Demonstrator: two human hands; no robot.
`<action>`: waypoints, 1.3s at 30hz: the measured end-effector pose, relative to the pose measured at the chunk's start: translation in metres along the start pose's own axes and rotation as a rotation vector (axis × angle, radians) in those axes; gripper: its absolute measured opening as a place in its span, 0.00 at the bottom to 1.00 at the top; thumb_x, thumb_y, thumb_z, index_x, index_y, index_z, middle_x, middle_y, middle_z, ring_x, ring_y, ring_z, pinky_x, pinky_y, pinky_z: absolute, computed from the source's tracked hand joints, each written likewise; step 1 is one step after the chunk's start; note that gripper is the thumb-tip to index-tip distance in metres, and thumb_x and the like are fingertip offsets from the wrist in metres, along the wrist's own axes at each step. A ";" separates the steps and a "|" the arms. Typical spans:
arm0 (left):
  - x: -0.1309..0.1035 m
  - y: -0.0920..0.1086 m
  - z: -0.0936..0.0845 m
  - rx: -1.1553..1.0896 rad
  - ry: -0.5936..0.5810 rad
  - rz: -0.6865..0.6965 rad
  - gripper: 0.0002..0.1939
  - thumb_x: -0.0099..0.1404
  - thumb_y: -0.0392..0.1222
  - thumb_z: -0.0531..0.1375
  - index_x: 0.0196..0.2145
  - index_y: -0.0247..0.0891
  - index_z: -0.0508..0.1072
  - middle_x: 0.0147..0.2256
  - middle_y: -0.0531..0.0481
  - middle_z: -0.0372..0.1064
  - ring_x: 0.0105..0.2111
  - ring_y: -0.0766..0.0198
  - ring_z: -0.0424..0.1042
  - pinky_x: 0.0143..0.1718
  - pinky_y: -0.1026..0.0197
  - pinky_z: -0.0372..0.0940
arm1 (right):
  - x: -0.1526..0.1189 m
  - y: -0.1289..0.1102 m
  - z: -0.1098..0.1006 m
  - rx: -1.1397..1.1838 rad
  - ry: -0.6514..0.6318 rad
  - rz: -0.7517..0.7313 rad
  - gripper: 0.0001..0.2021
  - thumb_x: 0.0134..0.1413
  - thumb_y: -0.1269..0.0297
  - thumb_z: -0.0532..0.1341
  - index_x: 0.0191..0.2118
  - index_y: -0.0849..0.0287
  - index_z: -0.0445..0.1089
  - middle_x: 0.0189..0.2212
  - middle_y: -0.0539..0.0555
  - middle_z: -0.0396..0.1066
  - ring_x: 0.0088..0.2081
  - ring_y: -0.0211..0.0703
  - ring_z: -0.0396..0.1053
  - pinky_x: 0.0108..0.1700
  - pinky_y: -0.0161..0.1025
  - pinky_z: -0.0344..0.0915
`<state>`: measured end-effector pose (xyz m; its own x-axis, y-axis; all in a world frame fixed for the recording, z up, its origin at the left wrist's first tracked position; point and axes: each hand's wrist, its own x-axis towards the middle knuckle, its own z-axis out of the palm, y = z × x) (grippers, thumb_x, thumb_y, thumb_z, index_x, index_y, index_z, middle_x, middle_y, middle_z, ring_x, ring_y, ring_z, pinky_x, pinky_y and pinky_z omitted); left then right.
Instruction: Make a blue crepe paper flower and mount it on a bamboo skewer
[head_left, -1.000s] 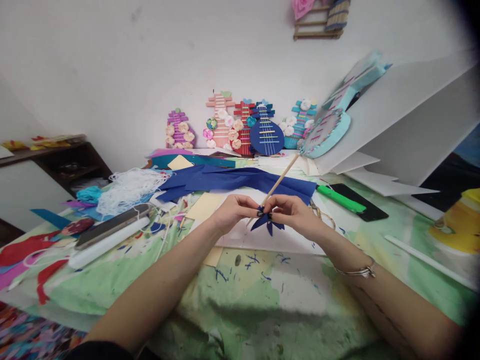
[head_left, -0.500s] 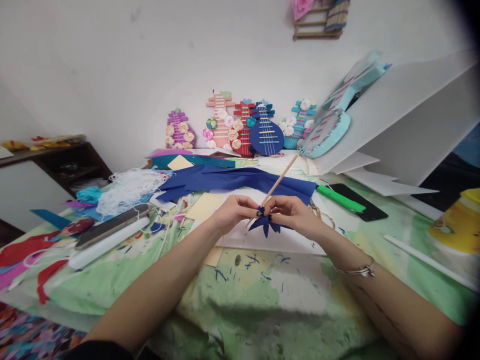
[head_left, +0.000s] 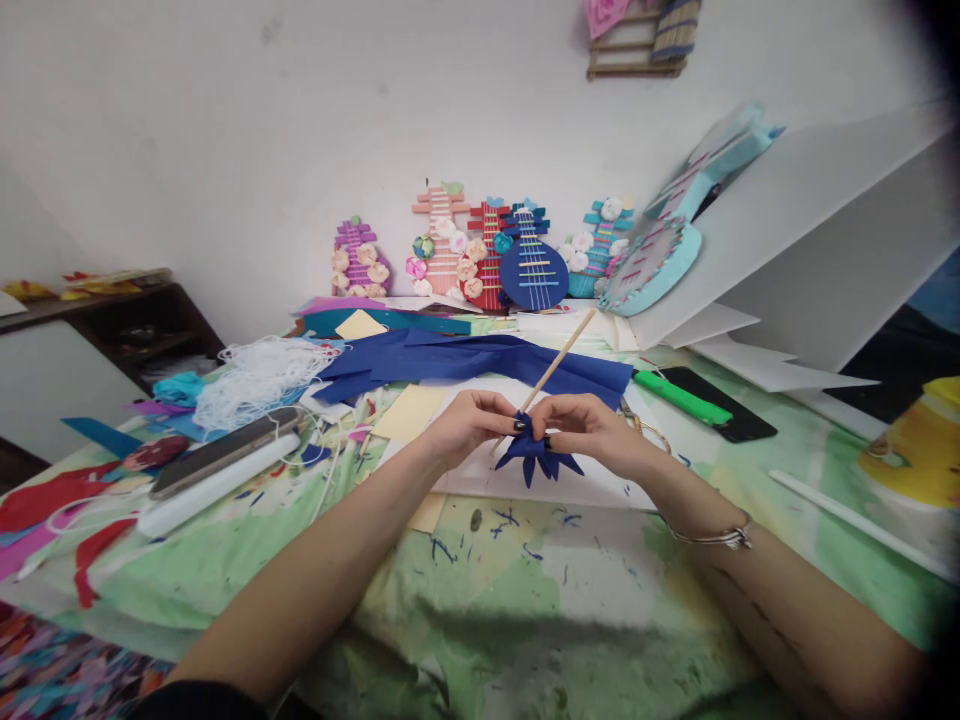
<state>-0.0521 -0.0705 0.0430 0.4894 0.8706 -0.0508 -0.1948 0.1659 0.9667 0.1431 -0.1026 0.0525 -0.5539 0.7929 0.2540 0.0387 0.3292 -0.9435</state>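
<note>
Above a white sheet (head_left: 480, 490), a dark blue paper strip with pointed, petal-like cuts (head_left: 538, 462) is pinched between my two hands. My left hand (head_left: 472, 425) is closed, thumb and fingertips pressed on the strip where it wraps a thin wooden stick (head_left: 559, 365). The stick slants up and to the right, its lower end behind the left fingers. My right hand (head_left: 589, 430) pinches the blue paper just to the right, thumb in front. Scissors (head_left: 651, 430) lie partly hidden behind the right hand.
Blue paper sheets (head_left: 480, 358) lie behind my hands. A green cutter (head_left: 682, 395) rests on a black phone (head_left: 739, 410) at right. White yarn (head_left: 259, 380) and another phone (head_left: 225, 455) are at left. Decorated lute shapes (head_left: 534, 275) stand along the wall.
The right fingers have shifted slightly rightward along the blue paper. More of its pointed cuts now hang visible below my hands. The left hand has stayed nearly in place.
</note>
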 end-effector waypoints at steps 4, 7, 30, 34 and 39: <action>0.000 -0.001 0.000 0.001 -0.010 0.008 0.08 0.39 0.30 0.69 0.21 0.32 0.75 0.22 0.49 0.72 0.24 0.67 0.69 0.30 0.63 0.60 | 0.000 0.003 -0.003 0.040 -0.017 0.018 0.03 0.43 0.72 0.61 0.28 0.59 0.70 0.30 0.52 0.69 0.35 0.41 0.68 0.40 0.39 0.63; 0.000 -0.001 0.001 -0.006 -0.013 0.007 0.08 0.39 0.30 0.69 0.21 0.32 0.75 0.21 0.49 0.72 0.24 0.67 0.69 0.31 0.62 0.60 | -0.001 0.004 -0.003 0.063 -0.032 0.039 0.03 0.43 0.72 0.61 0.28 0.59 0.69 0.30 0.52 0.68 0.34 0.39 0.67 0.37 0.37 0.63; 0.008 -0.011 0.010 -0.245 0.409 0.214 0.13 0.39 0.33 0.70 0.23 0.32 0.72 0.25 0.52 0.71 0.27 0.69 0.69 0.33 0.63 0.59 | 0.005 0.014 0.028 -0.409 0.523 0.062 0.10 0.44 0.60 0.63 0.21 0.60 0.73 0.14 0.49 0.64 0.19 0.35 0.58 0.24 0.36 0.52; 0.009 -0.016 0.014 -0.304 0.452 0.247 0.14 0.39 0.33 0.71 0.24 0.33 0.71 0.25 0.53 0.71 0.27 0.69 0.69 0.35 0.63 0.60 | 0.011 0.026 0.032 -0.009 0.594 0.245 0.11 0.37 0.59 0.67 0.27 0.62 0.77 0.11 0.48 0.62 0.17 0.33 0.55 0.22 0.35 0.50; 0.009 -0.020 0.018 -0.311 0.432 0.245 0.14 0.40 0.32 0.70 0.24 0.32 0.70 0.24 0.52 0.71 0.27 0.68 0.70 0.36 0.61 0.61 | 0.013 0.031 0.035 0.203 0.672 0.218 0.16 0.31 0.58 0.71 0.29 0.64 0.77 0.12 0.47 0.61 0.17 0.32 0.52 0.20 0.34 0.45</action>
<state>-0.0286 -0.0738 0.0279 0.0205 0.9998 0.0047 -0.5306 0.0069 0.8476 0.1079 -0.1001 0.0195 0.0803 0.9943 0.0707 -0.1015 0.0787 -0.9917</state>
